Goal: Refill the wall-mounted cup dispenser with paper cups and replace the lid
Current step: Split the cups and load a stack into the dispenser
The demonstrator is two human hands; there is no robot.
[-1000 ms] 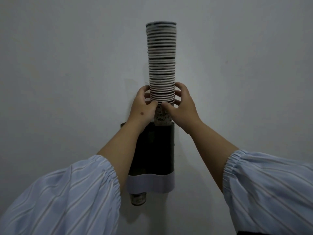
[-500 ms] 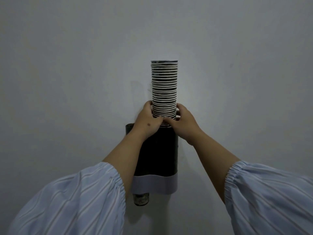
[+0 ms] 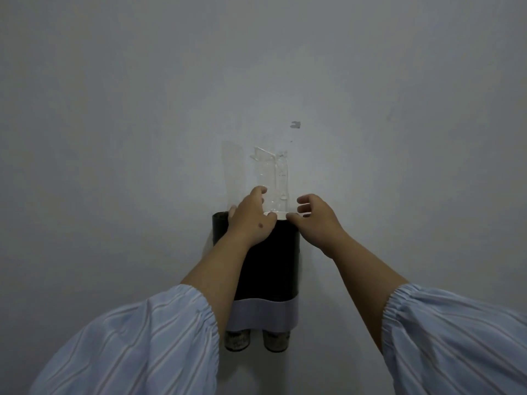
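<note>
The wall-mounted cup dispenser (image 3: 271, 260) is a black double tube with a pale band (image 3: 265, 315) near its bottom. Two cup bottoms stick out below it, one on the left (image 3: 237, 340) and one on the right (image 3: 276, 341). The stack of paper cups sits down inside the right tube, with only its white top rim (image 3: 281, 214) showing. My left hand (image 3: 251, 220) and my right hand (image 3: 316, 222) are at the tube's top, thumbs touching that rim and the other fingers spread and lifted. No lid is in view.
A clear plastic strip (image 3: 271, 175) is stuck to the grey wall (image 3: 142, 138) just above the dispenser, behind my fingers. A small scuff mark (image 3: 295, 125) sits higher on the wall. My striped sleeves fill the lower corners.
The tall stack of cups has slid down into the dispenser until only its rim shows. A second cup bottom now pokes out below, and my fingers have let go of the stack's sides.
</note>
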